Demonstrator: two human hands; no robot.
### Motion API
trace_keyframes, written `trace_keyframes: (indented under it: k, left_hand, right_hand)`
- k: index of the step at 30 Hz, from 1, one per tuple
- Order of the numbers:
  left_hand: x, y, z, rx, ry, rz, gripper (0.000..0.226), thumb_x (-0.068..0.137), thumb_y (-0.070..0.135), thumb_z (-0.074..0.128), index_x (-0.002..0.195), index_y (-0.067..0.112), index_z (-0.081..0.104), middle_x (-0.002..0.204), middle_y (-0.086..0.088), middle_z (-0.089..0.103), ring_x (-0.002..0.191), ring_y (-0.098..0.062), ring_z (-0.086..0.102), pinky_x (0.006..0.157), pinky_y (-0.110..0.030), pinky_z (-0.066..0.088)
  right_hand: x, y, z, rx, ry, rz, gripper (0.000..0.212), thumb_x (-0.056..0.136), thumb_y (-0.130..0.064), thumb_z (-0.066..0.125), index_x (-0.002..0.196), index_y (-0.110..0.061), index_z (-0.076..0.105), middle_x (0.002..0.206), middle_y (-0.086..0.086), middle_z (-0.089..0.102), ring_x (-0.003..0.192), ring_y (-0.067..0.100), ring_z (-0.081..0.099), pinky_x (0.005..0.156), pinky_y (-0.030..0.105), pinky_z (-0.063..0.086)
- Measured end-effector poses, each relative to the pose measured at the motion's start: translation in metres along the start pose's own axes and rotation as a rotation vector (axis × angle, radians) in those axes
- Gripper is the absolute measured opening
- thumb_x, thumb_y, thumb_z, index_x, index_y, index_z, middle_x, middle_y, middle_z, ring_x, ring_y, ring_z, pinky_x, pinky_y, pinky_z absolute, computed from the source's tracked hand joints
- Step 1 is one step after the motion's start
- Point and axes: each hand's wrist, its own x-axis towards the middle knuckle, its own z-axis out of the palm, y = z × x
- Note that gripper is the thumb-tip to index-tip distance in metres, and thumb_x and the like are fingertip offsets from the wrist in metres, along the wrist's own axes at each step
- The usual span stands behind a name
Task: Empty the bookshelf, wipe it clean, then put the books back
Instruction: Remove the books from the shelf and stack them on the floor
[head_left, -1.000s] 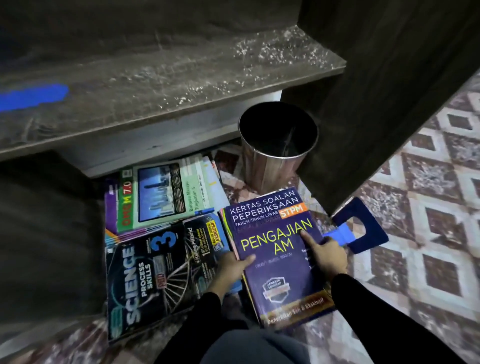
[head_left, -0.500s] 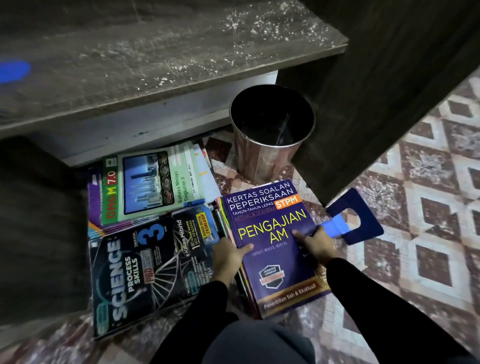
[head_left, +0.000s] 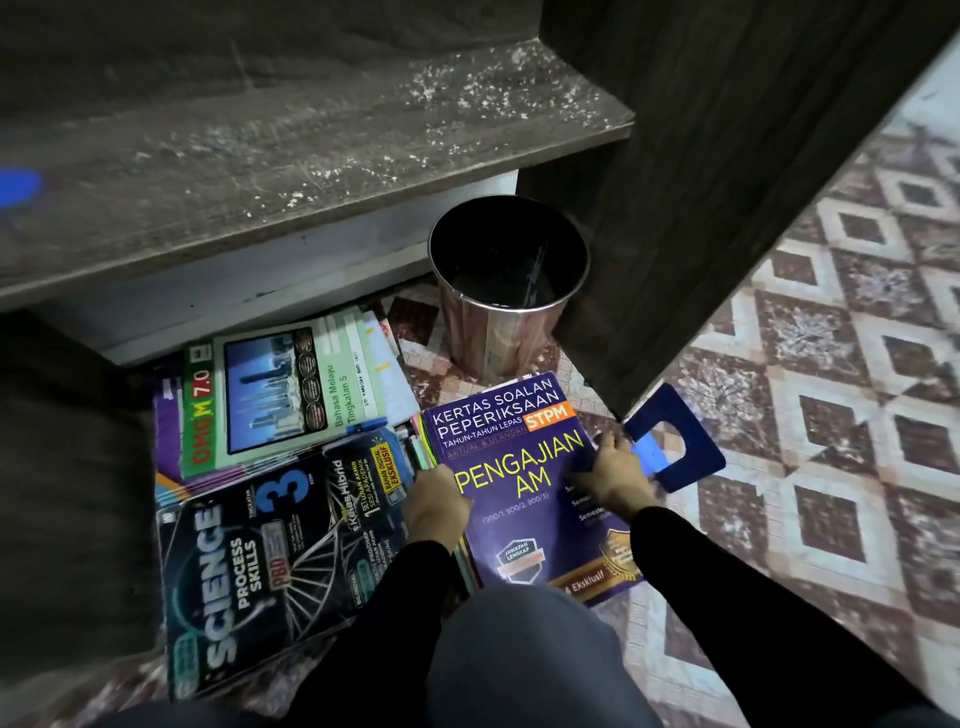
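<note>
A purple book titled Pengajian Am (head_left: 519, 452) tops a stack on the floor in front of me. My left hand (head_left: 434, 501) grips the stack's left edge. My right hand (head_left: 613, 475) grips its right edge, fingers curled over the cover. Left of it lie a dark Science Process Skills book (head_left: 249, 571) and a green Bahasa Melayu book (head_left: 280, 389) on other piles. The dusty dark wooden shelf board (head_left: 311, 156) spans the upper view, with white specks on it.
A shiny metal bin (head_left: 506, 291) stands behind the purple book, beside the shelf's dark side panel (head_left: 701, 208). A blue bookend (head_left: 675, 441) lies on the patterned floor tiles (head_left: 831, 415) to the right. My knee fills the bottom centre.
Both hands have kept their hold on the purple stack, the right one sliding nearer its right edge. The view has shifted slightly; the books lie where they were.
</note>
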Motion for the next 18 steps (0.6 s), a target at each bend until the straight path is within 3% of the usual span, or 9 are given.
trace_keyframes:
  k: [7,12,18]
  left_hand:
    - [-0.013,0.007,-0.042,0.197,0.035,0.139,0.037,0.088,0.040,0.060,0.112,0.012,0.060,0.117,-0.010,0.061,0.109,-0.028,0.060,0.084,-0.033,0.049]
    - [-0.034,0.000,-0.081,0.324,0.135,0.189,0.036,0.091,0.032,0.054,0.119,0.010,0.059,0.122,-0.013,0.061,0.115,-0.029,0.058,0.090,-0.034,0.047]
    - [-0.068,-0.023,-0.137,0.416,0.250,0.128,0.033,0.093,0.027,0.052,0.122,0.012,0.058,0.126,-0.011,0.059,0.117,-0.029,0.056,0.091,-0.034,0.047]
  right_hand:
    - [-0.015,-0.025,-0.028,-0.148,-0.019,-0.167,0.060,0.085,-0.044,0.059,0.136,-0.014,0.047,0.139,0.015,0.044,0.128,0.033,0.041,0.104,0.039,0.039]
    - [-0.040,-0.067,-0.044,-0.244,0.013,-0.334,0.043,0.089,-0.041,0.056,0.122,-0.012,0.055,0.130,0.014,0.056,0.119,0.029,0.053,0.093,0.032,0.042]
    - [-0.086,-0.133,-0.052,-0.295,0.068,-0.549,0.042,0.091,-0.039,0.055,0.122,-0.009,0.054,0.128,0.016,0.057,0.119,0.031,0.054,0.092,0.035,0.044]
